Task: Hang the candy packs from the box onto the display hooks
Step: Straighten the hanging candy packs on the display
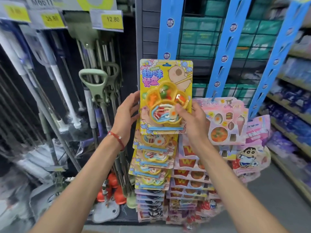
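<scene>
A yellow candy pack (164, 74) with a paw-shaped tray is held upright against the left blue hanging strip (170, 34). My right hand (191, 118) pinches its lower right part, thumb on the front. My left hand (126, 113) touches its left edge with fingers spread. Several matching yellow packs (154, 158) hang in a column below it. Pink candy packs (227, 121) hang on the middle blue strip (225, 52). No box is in view.
Mops and brooms (94, 91) hang on the left under yellow price tags (112, 20). A third blue strip (282, 52) stands at the right with cartoon packs (249, 157) below. Shelves of packaged goods (292, 105) line the right aisle; green packs behind a wire grid (200, 39).
</scene>
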Tool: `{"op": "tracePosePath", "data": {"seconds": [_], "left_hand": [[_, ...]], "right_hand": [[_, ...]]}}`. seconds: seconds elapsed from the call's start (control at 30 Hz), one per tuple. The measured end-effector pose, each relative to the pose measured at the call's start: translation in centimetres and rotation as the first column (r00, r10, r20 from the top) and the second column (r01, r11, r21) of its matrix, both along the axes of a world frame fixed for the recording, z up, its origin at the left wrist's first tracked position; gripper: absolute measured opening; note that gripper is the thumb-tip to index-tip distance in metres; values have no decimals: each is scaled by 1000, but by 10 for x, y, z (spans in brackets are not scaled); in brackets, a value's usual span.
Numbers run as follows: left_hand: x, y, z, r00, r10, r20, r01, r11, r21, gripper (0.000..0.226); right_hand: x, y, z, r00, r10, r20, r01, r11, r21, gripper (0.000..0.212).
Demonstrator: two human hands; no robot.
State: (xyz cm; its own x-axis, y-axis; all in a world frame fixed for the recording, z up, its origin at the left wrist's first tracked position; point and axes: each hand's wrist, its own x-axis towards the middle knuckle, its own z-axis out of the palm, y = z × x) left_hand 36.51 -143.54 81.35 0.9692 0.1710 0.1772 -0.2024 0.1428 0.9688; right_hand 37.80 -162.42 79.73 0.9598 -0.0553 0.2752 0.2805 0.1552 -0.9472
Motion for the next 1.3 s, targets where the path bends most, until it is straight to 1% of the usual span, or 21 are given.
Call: {"op": "tracePosePath", "data": {"seconds": [0.03,0.07,0.13,0.17,0.3,0.4,0.43,0.57,0.87,0.97,1.07,1.1,1.17,1.2,1.3], "left_hand": [[0,1,0,1000,-2,-1,2,1000,-1,37],[1,2,-1,1000,-4,-5,4,1000,2,39],[1,4,-1,1000,-9,-14,9,1000,7,43],[1,4,-1,1000,-11,-16,11,1000,9,44],[0,6,-2,1000,-16,-20,16,1000,3,45],[1,6,-2,1000,-11,-28,11,1000,-13,43],[1,6,-2,999,-9,-30,8,1000,-22,43],[2,7,-2,999,-13,-32,12,1000,-27,45],[4,11,-4,999,-34,-21,34,999,4,46],[5,12,-5,999,-32,-22,32,999,10,47],[4,11,-5,999,-31,-27,31,999,33,46],[3,10,-5,999,-30,-31,31,998,47,45],[0,7,-4,999,-25,-29,27,997,75,42],[-1,6,-4,999,-24,-22,26,996,90,40],[-5,1,-6,999,-13,38,8,993,121,36]], "right_hand": [[0,1,0,1000,0,-4,0,1000,3,72],[1,1,-1,1000,3,-8,-3,1000,4,73],[2,2,-3,1000,1,-6,-1,1000,4,58],[5,2,-6,1000,-1,-10,1,1000,10,56],[8,5,-13,1000,-13,-24,13,1000,16,83],[10,7,-14,1000,-21,-17,22,999,25,97],[10,7,-12,1000,-30,-6,30,999,27,98],[16,8,-6,1000,-30,-2,30,999,38,86],[8,11,-9,999,-41,-27,42,999,19,87],[5,10,-10,998,-58,-36,58,998,8,79],[4,7,-17,996,-58,-75,56,998,-34,91],[3,6,-19,996,-55,-75,52,997,-49,83],[-4,5,-18,997,-40,-62,35,996,-86,53],[-4,5,-21,997,-46,-61,40,994,-98,44],[-11,4,-24,998,-56,-43,51,993,-111,31]]}}
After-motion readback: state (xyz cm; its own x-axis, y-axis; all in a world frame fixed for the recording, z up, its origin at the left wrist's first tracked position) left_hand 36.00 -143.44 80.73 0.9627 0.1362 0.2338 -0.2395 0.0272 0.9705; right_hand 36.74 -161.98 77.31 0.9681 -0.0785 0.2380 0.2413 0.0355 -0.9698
